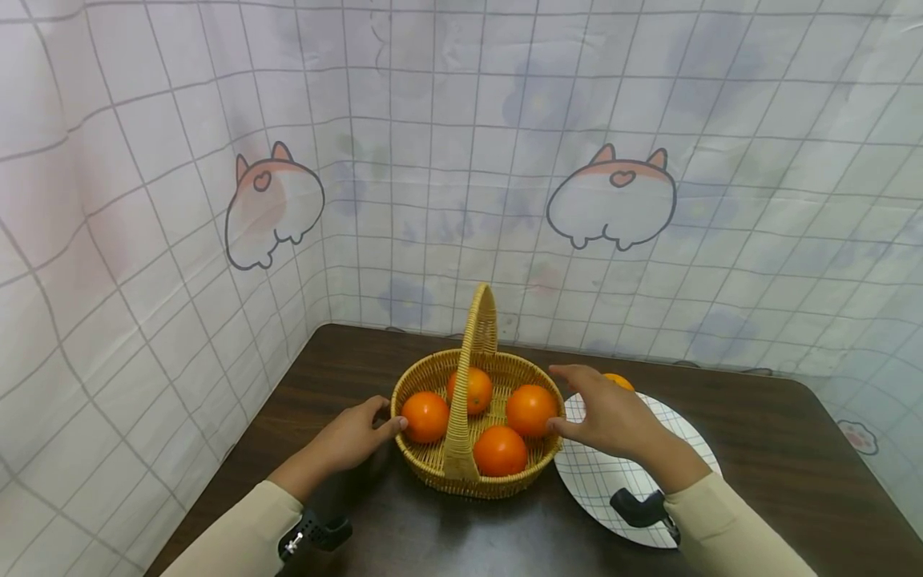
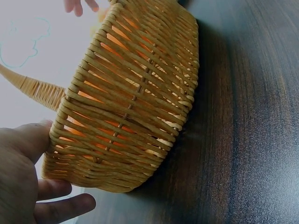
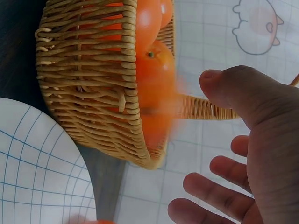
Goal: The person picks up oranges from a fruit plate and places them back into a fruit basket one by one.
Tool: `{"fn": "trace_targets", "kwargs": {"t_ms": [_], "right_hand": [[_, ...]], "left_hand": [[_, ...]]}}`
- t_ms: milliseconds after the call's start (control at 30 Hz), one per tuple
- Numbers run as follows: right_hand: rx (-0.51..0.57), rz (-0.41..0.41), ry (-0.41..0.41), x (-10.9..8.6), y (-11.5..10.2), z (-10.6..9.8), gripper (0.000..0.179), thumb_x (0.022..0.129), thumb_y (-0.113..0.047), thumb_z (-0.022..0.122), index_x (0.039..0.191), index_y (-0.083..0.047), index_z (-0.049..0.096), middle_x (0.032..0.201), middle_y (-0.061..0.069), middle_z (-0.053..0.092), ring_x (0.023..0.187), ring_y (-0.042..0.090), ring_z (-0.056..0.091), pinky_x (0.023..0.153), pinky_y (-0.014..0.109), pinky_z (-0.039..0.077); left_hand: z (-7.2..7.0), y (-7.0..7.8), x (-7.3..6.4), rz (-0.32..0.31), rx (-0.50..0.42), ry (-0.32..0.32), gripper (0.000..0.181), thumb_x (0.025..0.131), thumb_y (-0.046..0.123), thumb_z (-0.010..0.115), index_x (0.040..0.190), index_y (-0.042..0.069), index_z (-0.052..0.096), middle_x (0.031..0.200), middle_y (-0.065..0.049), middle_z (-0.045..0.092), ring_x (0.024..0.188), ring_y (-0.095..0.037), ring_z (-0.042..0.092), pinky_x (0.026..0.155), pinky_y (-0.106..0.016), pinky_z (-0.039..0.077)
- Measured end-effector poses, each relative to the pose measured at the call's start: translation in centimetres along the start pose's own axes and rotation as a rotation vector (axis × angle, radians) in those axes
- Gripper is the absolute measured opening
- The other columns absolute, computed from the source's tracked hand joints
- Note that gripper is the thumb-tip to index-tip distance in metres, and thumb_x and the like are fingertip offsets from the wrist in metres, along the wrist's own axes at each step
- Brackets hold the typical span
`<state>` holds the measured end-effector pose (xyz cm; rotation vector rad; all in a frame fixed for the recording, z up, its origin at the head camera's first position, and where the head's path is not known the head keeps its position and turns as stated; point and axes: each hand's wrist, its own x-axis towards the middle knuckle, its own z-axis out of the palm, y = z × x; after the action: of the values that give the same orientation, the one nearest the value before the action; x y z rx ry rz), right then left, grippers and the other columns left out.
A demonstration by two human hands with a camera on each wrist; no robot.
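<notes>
A yellow wicker basket [image 1: 479,486] with a tall arched handle [image 1: 461,401] stands on the table and holds several oranges [image 1: 500,450]. My left hand [image 1: 355,435] is at its left rim, thumb at the top edge and fingers along the outer wall, gripping it. In the left wrist view the thumb meets the woven rim [image 2: 70,93]. My right hand [image 1: 613,417] hovers by the right rim, fingers spread and holding nothing. Closest to it is the right-hand orange [image 1: 531,410], whose near part looks blurred in the right wrist view.
Right of the basket lies a white plate [image 1: 598,501] with a grid pattern, partly under my right forearm. Another orange [image 1: 618,381] shows at its far edge, half hidden by the right hand. Grid-patterned curtains [image 1: 447,200] border the dark wooden table [image 1: 779,465] behind and at the sides.
</notes>
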<state>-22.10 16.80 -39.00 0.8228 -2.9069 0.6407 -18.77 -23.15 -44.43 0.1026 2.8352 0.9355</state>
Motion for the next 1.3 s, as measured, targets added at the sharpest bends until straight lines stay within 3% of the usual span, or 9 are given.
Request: {"fn": "trace_targets", "kwargs": {"t_ms": [233,367,567,667,800,1033,1300], "right_hand": [[-0.027,-0.010,-0.006,-0.1,0.3,0.0,0.079,0.084,-0.042,0.084,0.148,-0.010,0.050,0.135,0.010,0.062,0.109,0.026,0.066,0.083,0.047,0.058],[-0.033,-0.007,-0.009,-0.2,0.7,0.0,0.078,0.085,-0.043,0.083,0.148,-0.011,0.051,0.141,0.012,0.058,0.097,0.023,0.068,0.073,0.041,0.058],[-0.030,0.019,-0.017,-0.4,1.3,-0.2,0.078,0.085,-0.042,0.083,0.149,-0.012,0.050,0.129,0.008,0.062,0.077,0.013,0.060,0.057,0.031,0.050],[-0.051,0.033,-0.011,-0.7,1.8,-0.4,0.078,0.085,-0.043,0.083,0.149,-0.012,0.051,0.132,0.009,0.062,0.087,0.019,0.062,0.061,0.037,0.054],[-0.069,0.049,0.001,-1.0,2.6,-0.5,0.077,0.086,-0.044,0.082,0.148,-0.011,0.052,0.145,0.014,0.055,0.110,0.031,0.064,0.076,0.051,0.058],[-0.084,0.087,0.016,-1.5,4.2,-0.3,0.075,0.085,-0.043,0.083,0.146,-0.009,0.053,0.143,0.019,0.056,0.104,0.031,0.064,0.077,0.053,0.058],[-0.063,0.109,0.032,-2.0,6.0,-0.2,0.073,0.086,-0.044,0.082,0.143,-0.008,0.055,0.143,0.019,0.055,0.106,0.033,0.064,0.077,0.055,0.057]], "left_hand": [[-0.2,0.0,0.0,-0.005,-0.004,-0.003,0.062,0.100,0.056,0.059,0.136,0.006,0.057,0.130,-0.015,0.065,0.117,-0.032,0.062,0.098,-0.058,0.048],[-0.2,0.1,0.0,-0.008,-0.005,-0.003,0.060,0.101,0.054,0.060,0.136,0.006,0.056,0.130,-0.015,0.065,0.116,-0.032,0.062,0.098,-0.058,0.048],[-0.3,0.2,0.0,-0.006,-0.004,-0.003,0.058,0.101,0.052,0.060,0.136,0.006,0.057,0.129,-0.015,0.065,0.116,-0.032,0.062,0.098,-0.058,0.048],[-0.2,0.2,-0.1,-0.006,-0.002,-0.002,0.057,0.101,0.051,0.060,0.135,0.006,0.057,0.129,-0.015,0.065,0.117,-0.032,0.062,0.098,-0.058,0.047],[-0.2,0.3,-0.1,-0.005,0.000,0.000,0.056,0.101,0.051,0.060,0.134,0.006,0.058,0.127,-0.014,0.066,0.116,-0.032,0.062,0.098,-0.058,0.048],[-0.1,0.3,-0.1,0.002,-0.006,0.004,0.055,0.101,0.051,0.060,0.133,0.006,0.058,0.126,-0.013,0.066,0.113,-0.030,0.063,0.097,-0.057,0.048],[0.0,0.3,-0.1,0.006,-0.004,0.004,0.054,0.101,0.051,0.061,0.132,0.007,0.059,0.121,-0.011,0.067,0.107,-0.027,0.063,0.094,-0.055,0.050]]}}
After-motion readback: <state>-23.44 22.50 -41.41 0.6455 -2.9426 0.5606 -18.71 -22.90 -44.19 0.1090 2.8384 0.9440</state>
